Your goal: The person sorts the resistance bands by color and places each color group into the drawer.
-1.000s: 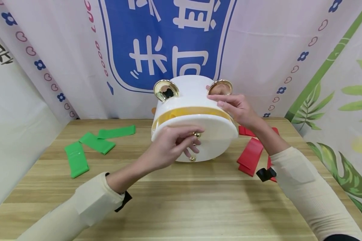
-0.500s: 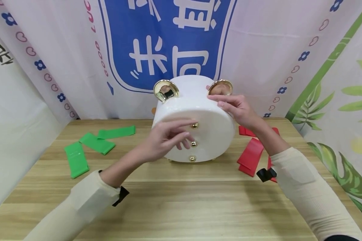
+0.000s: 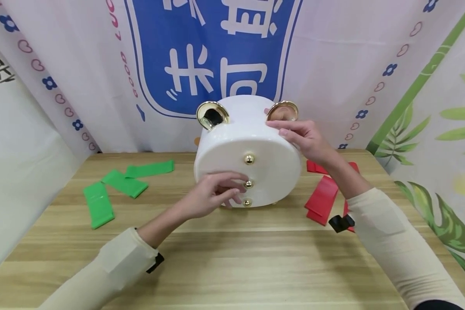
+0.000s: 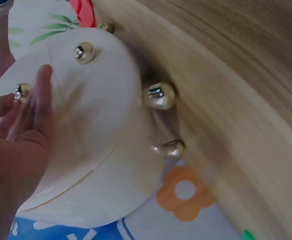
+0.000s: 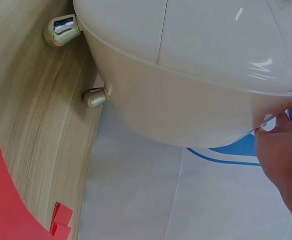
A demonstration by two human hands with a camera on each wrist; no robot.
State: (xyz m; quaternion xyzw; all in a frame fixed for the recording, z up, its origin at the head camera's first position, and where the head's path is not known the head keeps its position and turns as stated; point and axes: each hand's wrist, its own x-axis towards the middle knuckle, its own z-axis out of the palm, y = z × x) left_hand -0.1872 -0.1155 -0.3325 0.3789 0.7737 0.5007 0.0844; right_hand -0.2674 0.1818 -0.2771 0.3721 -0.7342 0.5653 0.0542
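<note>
Moved since the earlier frame: left hand (image 3: 211, 193), lowered from top knob (image 3: 249, 159) to middle knob (image 3: 248, 184); fingers loosely bent, grasping nothing. White container (image 3: 273, 172) (gold-eared, three-knobbed): toward the rear of wooden table (image 3: 232, 267), between green strips (image 3: 124, 184) and red strips (image 3: 322, 196). Right hand (image 3: 308, 140): fingertips touching container beside one gold ear (image 3: 283, 113); whether gripping, cannot tell.
</note>
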